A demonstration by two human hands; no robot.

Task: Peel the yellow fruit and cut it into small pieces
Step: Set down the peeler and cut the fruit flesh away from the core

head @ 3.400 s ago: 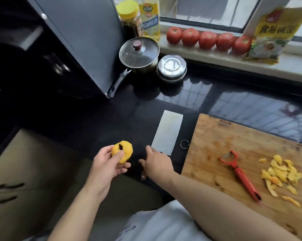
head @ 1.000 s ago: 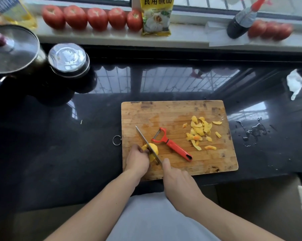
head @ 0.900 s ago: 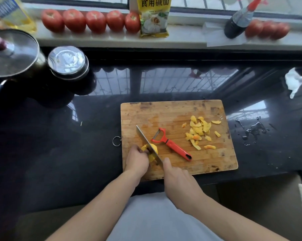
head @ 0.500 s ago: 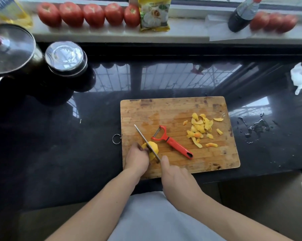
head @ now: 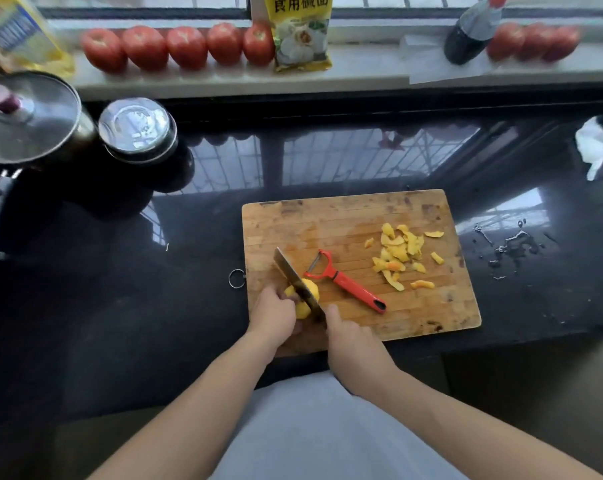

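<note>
The peeled yellow fruit [head: 310,292] sits on the near left corner of the wooden cutting board [head: 362,220]. My left hand [head: 274,311] grips the fruit from the left and hides part of it. My right hand [head: 353,342] holds the handle of a cleaver [head: 289,271], index finger along the spine. The blade is set edge-down into the top of the fruit, pointing away and to the left. A red peeler [head: 345,280] lies just right of the fruit. A heap of yellow peels [head: 399,254] lies on the board's right half.
A lidded pan [head: 30,116] and a steel lidded pot [head: 137,131] stand at the back left of the black counter. Tomatoes [head: 179,46], a yellow packet [head: 302,32] and a dark bottle [head: 473,32] line the window sill. Water drops [head: 511,247] lie right of the board.
Earlier my left hand held the fruit off the board and my right reached for the cleaver. In the last second the blade has stayed on the fruit, sinking slightly; both hands keep their grip.
</note>
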